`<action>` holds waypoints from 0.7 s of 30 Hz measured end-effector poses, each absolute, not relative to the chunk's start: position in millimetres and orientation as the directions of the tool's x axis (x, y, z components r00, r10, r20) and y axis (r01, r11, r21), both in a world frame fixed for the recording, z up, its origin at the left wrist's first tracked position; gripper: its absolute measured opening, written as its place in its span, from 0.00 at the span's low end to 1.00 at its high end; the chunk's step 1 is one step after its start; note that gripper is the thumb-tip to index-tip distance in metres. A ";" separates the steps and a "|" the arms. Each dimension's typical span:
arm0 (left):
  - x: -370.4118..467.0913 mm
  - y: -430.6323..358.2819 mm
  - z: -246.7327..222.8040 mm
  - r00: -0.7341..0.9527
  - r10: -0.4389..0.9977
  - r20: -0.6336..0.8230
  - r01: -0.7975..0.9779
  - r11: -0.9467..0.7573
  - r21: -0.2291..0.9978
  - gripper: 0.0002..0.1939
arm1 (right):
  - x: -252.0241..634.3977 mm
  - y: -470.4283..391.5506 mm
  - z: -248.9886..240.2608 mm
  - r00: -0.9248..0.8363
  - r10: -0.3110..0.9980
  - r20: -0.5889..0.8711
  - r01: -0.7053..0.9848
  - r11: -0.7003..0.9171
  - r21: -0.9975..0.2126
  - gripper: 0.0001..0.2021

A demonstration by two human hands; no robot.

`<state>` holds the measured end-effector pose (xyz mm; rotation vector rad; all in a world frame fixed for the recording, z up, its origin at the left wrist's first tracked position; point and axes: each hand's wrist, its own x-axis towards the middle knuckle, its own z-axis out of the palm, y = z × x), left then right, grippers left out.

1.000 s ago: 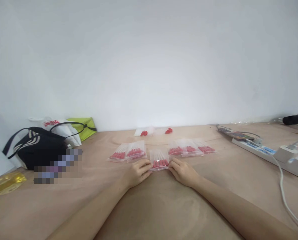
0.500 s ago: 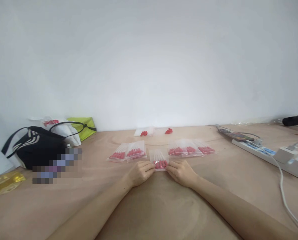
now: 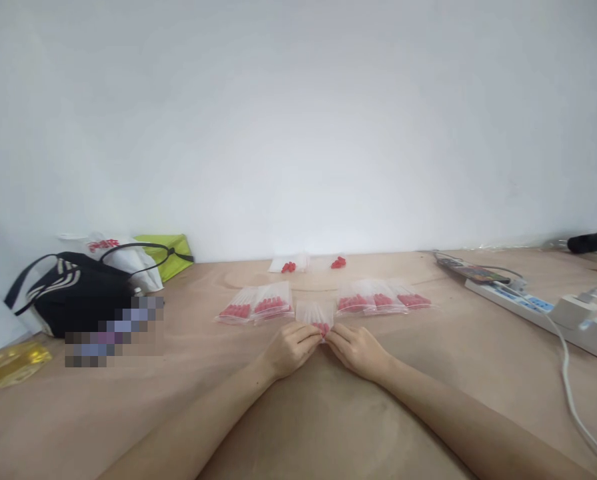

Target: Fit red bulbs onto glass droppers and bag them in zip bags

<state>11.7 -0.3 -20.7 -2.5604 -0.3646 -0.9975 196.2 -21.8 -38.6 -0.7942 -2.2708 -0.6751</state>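
A clear zip bag (image 3: 314,311) with several red-ended thin sticks inside lies in front of me, its near edge toward my body. My left hand (image 3: 293,348) pinches that near edge from the left, covering part of the red ends. From the right, my right hand (image 3: 357,350) pinches the same edge, its fingertips almost touching the left ones. Beyond the left hand rest filled bags of the same kind (image 3: 272,301), overlapping one another. More filled bags (image 3: 382,297) overlap behind the right hand.
Near the wall are small red pieces on a white bag (image 3: 289,267) and another red cluster (image 3: 338,263). At left stand a black bag (image 3: 81,300) and a bottle of yellow liquid (image 3: 15,365). A power strip (image 3: 508,300) with chargers, a cable and a phone (image 3: 471,271) lie at right.
My left hand has slid right along the bag's near edge, and my right hand slightly left. Their fingertips are now close together, hiding more of the red ends.
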 end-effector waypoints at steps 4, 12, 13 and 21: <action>13.7 -1.9 -18.4 0.749 0.049 0.661 0.345 -0.880 -0.326 0.09 | 191.7 -25.0 -37.7 -0.625 0.347 0.699 0.668 0.702 0.249 0.13; 8.1 -2.5 -12.8 0.778 -0.045 0.627 0.327 -0.823 -0.465 0.09 | 192.1 -28.6 -34.8 -0.614 0.336 0.714 0.666 0.707 0.240 0.14; 6.9 -2.2 -12.3 0.771 -0.059 0.634 0.330 -0.815 -0.477 0.08 | 192.3 -28.6 -34.8 -0.604 0.334 0.723 0.671 0.703 0.236 0.13; -4.1 4.2 -11.1 0.739 -0.103 0.665 0.355 -0.780 -0.515 0.07 | 197.4 -23.7 -38.7 -0.558 0.357 0.749 0.690 0.702 0.179 0.13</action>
